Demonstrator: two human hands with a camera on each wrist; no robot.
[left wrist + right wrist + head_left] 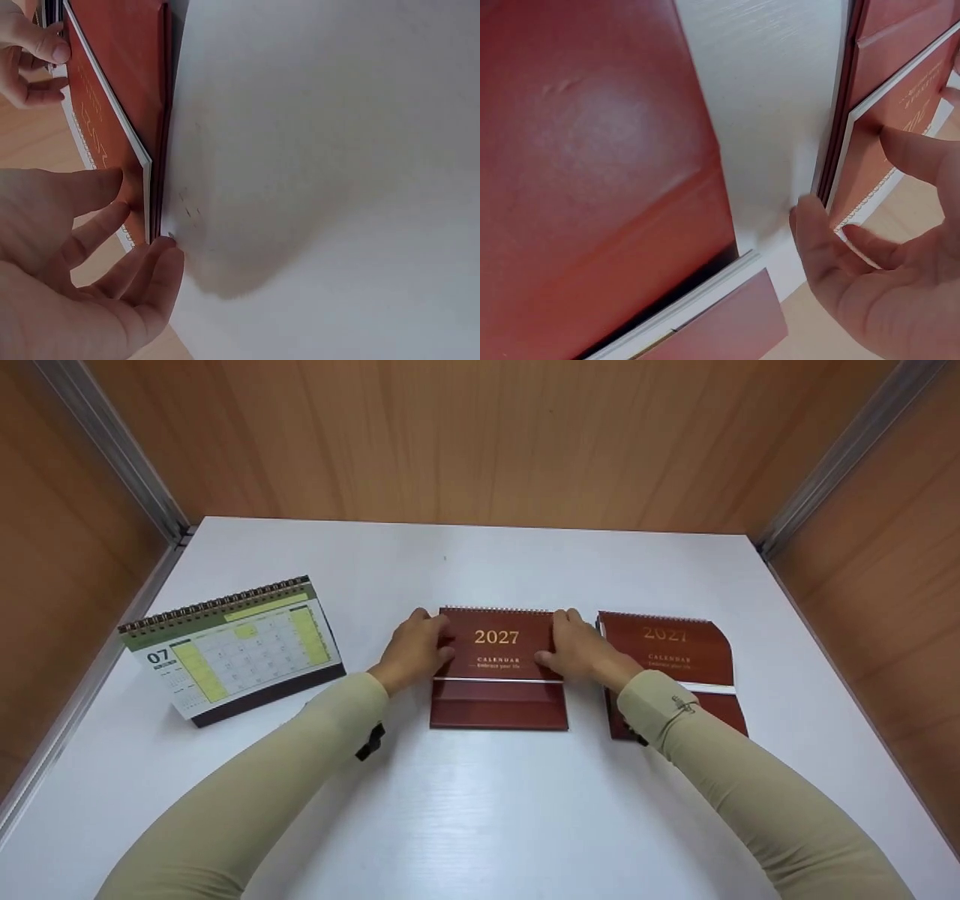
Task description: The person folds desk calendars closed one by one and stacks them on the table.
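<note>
A dark red desk calendar [497, 649] marked 2027 in gold lies at the middle of the white table, its spiral binding along the far edge. My left hand [415, 649] grips its left side, and in the left wrist view the thumb [97, 189] lies over the cover while other fingers sit at the side edge. On the opposite side my right hand [581, 645] holds the calendar the same way, with the thumb [911, 154] on the cover in the right wrist view. The undersides of the fingers' grip are hidden.
To the right, partly behind my right forearm, lies a second red 2027 calendar [697, 649] with a slightly curled cover. An open calendar [247, 652] showing page 07 stands tilted at the left. Wooden panels [495, 442] enclose the table [465, 810] at the back and sides.
</note>
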